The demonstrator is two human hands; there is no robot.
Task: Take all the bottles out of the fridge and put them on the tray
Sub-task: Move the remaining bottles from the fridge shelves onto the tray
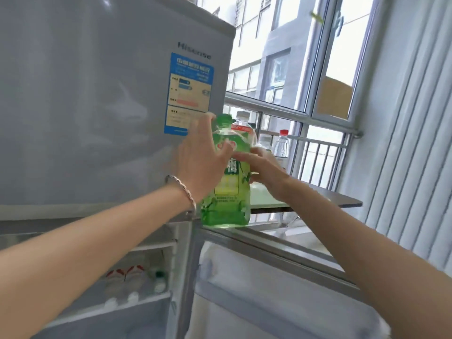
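Window-side table [342,199] bears clear bottles [281,145]; left grip [203,162] and right grip [266,172] clasp green bottle [227,189].

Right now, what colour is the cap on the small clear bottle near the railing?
Red; the cap shows best in the head view.

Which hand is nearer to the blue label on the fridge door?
Left. The left hand is just below the blue label, at its lower right corner; the right hand is farther right, beyond the green bottle.
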